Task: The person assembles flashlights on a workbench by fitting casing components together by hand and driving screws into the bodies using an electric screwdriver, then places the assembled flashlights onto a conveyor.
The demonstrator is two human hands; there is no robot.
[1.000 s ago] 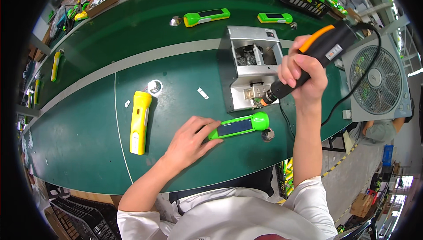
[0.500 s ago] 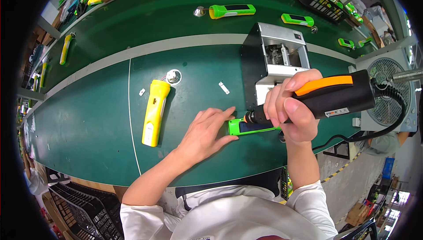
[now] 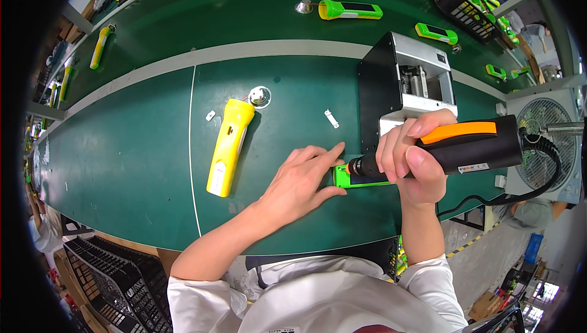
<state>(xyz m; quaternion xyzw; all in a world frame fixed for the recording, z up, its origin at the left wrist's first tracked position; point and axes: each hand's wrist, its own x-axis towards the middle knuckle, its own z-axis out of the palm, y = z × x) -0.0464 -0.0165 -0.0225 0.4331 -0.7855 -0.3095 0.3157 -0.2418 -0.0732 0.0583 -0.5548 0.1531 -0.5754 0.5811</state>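
A green flashlight (image 3: pixel 341 178) with a dark panel lies on the green bench in front of me. My left hand (image 3: pixel 302 177) grips its left end, forefinger on the far side and thumb on the near side. My right hand (image 3: pixel 413 156) is wrapped around a black electric screwdriver (image 3: pixel 474 143) with an orange lever, held almost level. The screwdriver's tip is at the flashlight's left end; whether it sits in a screw cannot be made out. The right hand and tool hide most of the flashlight. To the left lies a yellow flashlight (image 3: pixel 230 150), wired to a round reflector (image 3: pixel 259 97).
A metal screw feeder (image 3: pixel 403 82) stands just beyond my right hand. Small white pieces (image 3: pixel 331 118) lie on the bench. Other flashlights (image 3: pixel 350 10) rest on the far strip. A black crate (image 3: pixel 458 3) and a fan (image 3: pixel 544 131) are at the right. The screwdriver's cable (image 3: pixel 489 200) hangs along the right.
The whole view has shifted, so bench things appear farther right. Both hands keep their hold, the screwdriver tip staying at the flashlight's left end. The inner part of the screw feeder has changed position.
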